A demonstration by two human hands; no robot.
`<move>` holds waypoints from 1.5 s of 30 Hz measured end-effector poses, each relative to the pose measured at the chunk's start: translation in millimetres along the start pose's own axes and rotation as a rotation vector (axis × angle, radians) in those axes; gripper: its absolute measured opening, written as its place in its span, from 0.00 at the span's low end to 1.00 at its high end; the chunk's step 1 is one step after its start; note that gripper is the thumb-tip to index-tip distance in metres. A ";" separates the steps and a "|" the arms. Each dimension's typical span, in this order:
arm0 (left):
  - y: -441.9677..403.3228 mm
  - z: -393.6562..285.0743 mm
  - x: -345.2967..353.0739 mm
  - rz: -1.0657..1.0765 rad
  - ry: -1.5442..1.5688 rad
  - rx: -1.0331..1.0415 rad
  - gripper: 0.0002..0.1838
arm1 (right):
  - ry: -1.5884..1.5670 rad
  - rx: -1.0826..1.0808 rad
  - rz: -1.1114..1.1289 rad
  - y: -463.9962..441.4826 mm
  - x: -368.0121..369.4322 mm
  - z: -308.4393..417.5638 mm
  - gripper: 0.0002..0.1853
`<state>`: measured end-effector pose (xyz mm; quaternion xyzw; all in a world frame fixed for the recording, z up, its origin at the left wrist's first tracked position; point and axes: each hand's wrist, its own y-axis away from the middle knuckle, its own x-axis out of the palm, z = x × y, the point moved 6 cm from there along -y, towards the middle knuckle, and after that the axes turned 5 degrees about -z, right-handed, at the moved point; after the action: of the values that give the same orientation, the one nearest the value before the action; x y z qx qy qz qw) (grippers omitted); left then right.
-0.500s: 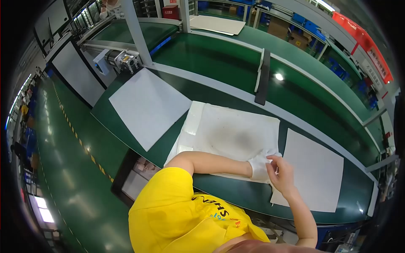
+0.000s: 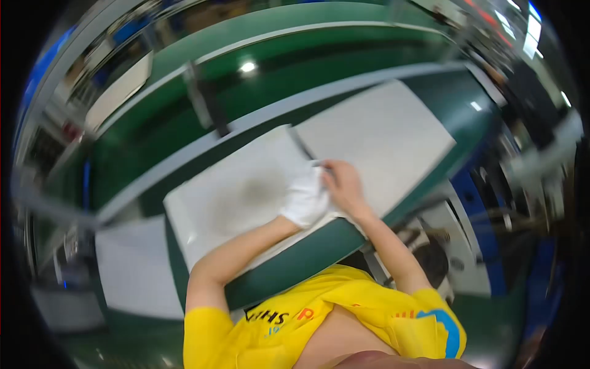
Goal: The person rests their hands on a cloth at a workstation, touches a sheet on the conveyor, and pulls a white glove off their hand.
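Observation:
A white glove (image 2: 301, 206) covers my left hand (image 2: 309, 190), which rests over the right end of a white padded sheet (image 2: 212, 197). A greyish smudge marks the middle of that sheet. My right hand (image 2: 346, 187) is bare, with its curled fingers pinching at the finger end of the glove. Motion blur hides how the gloved fingers are held. Just beyond my right hand lies a flat off-white board (image 2: 384, 132) on the green bench top (image 2: 295, 261).
Another pale sheet (image 2: 135, 267) lies at the bench's left end. A metal rail (image 2: 276, 111) runs along the back, with a dark upright bar (image 2: 209, 104) beside it. Behind is a green conveyor belt (image 2: 307, 55), and at far left a stacked board (image 2: 120, 92).
My view has swung to the right and tilted, so the bench appears rotated. Both hands stay together at the glove, and my right hand is now closer against its fingers.

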<state>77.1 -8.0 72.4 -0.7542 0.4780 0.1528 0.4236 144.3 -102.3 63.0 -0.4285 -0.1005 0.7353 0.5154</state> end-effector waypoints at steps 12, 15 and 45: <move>6.1 -10.3 7.0 0.055 -0.185 0.119 0.21 | 0.046 -0.094 -0.048 9.6 -6.3 -2.4 0.08; 5.1 -8.4 6.9 0.050 -0.180 0.107 0.21 | 0.041 -0.099 -0.028 6.7 -4.1 -1.9 0.09; -0.7 -1.7 -0.7 -0.038 -0.091 0.063 0.18 | 0.157 -0.068 0.087 -2.0 1.0 5.2 0.08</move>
<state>77.0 -8.8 74.1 -0.7414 0.4485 0.1640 0.4715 141.7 -99.0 66.8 -0.5062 -0.0660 0.7173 0.4743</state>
